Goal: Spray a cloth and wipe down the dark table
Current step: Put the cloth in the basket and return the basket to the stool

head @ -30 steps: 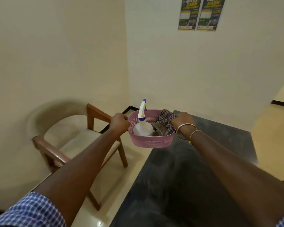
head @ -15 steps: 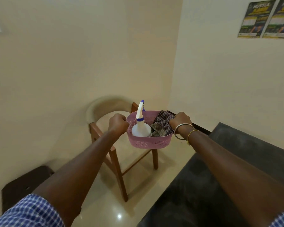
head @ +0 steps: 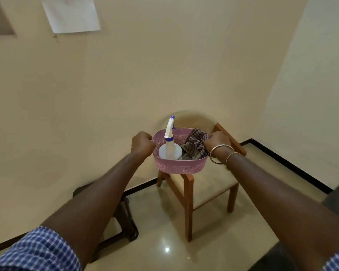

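Your left hand (head: pixel 143 142) and right hand (head: pixel 216 141) each hold a closed grip on opposite rims of the pink basket (head: pixel 179 166), carried in the air above a wooden chair (head: pixel 188 194). Inside, the spray bottle (head: pixel 169 147) stands upright nearer your left hand; the checked cloth (head: pixel 196 143) lies against your right. The dark table (head: pixel 337 196) is off to your right.

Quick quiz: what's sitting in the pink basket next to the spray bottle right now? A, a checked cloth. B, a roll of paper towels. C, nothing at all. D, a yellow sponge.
A: a crumpled checked cloth lies in the pink basket to the right of the white spray bottle, by the right hand.
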